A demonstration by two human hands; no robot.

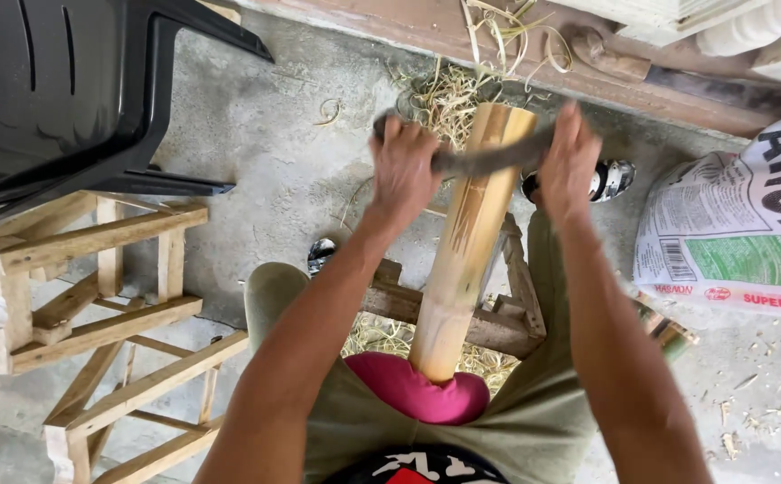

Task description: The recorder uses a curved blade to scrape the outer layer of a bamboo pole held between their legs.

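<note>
A thick pale bamboo pole [465, 237] slants from my lap up to the concrete floor, its near end pressed into a pink cushion [426, 394]. A dark curved blade [489, 159] lies across the pole near its far end. My left hand [403, 170] grips the blade's left end, and my right hand [568, 166] grips its right end. Both forearms reach forward on either side of the pole. My feet in patterned shoes [607, 179] show beyond the knees.
A black plastic chair [59, 90] stands at the upper left. Wooden frame stools [95, 296] sit at the left. A printed white sack [736, 242] rests at the right. Bamboo shavings [449, 94] litter the floor; a low wooden stool [498, 323] is under me.
</note>
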